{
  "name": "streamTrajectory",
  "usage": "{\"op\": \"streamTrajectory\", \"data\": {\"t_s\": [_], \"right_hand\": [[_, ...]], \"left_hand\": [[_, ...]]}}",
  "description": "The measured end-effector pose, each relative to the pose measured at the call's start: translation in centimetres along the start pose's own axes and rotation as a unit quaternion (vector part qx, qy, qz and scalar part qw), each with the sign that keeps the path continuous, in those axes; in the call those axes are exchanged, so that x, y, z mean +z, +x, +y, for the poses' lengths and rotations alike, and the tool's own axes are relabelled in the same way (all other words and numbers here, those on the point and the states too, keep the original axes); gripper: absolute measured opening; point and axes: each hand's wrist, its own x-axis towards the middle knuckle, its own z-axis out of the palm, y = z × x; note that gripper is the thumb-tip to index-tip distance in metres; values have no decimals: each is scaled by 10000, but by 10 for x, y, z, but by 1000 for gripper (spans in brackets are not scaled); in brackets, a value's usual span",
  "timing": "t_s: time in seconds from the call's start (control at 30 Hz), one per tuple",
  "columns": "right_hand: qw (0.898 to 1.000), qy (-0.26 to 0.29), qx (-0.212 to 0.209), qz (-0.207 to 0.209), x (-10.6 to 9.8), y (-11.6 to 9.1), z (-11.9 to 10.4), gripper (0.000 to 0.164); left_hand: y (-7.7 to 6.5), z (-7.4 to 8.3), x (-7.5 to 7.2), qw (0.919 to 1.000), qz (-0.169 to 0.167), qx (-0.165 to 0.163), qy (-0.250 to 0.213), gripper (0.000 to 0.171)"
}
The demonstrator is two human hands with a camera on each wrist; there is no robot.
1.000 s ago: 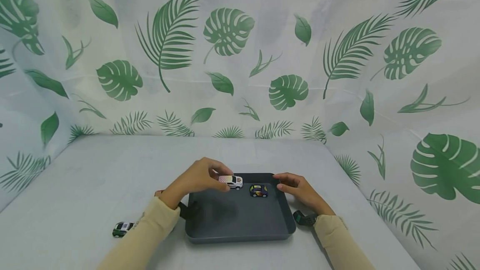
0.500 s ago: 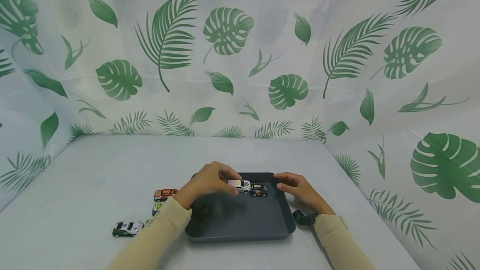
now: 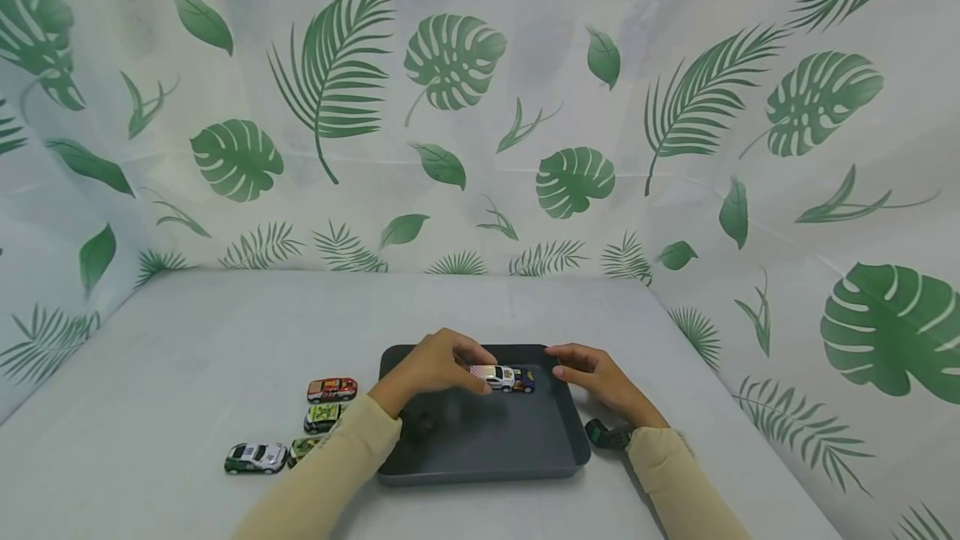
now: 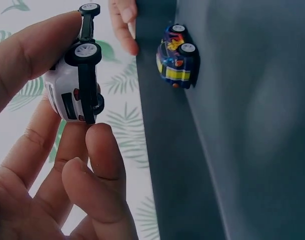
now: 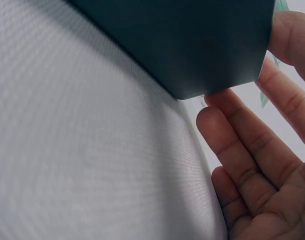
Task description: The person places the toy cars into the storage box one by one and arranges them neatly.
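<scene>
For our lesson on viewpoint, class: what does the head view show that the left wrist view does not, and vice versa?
Only the head view: a red car, a yellow-green car, a camouflage car and a white-green car, left of the tray; also the beige sleeves.

Only the left wrist view: the end of the white car with red lamps, and the yellow-striped end of the dark blue car.

Both: the left grip holding the white car, the dark blue car in the tray, part of the right grip, and leaf-print cloth.
</scene>
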Motion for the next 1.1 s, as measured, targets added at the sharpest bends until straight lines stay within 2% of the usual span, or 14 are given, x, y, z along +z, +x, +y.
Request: {"op": "streamTrajectory", "data": {"t_s": [0.23,0.63,0.77,0.93,1.1], "right_hand": [[10000,22,16,19,0,0,0,43],[10000,77,50,24,0,0,0,43],[9999,101,54,15,0,0,0,43],[9998,172,18,-11,0,0,1,43],[9998,185,10,-25,0,0,1,43]], "left_hand": [[8,-1,10,10000,-89,35,-20,33],[16,-1,32,9987,219,-43,467,32],[17,3,40,9972,354,-214,628,32],[21,6,50,9922,485,-490,1039,31],[24,9,56,9866,554,-586,1420,28]]}}
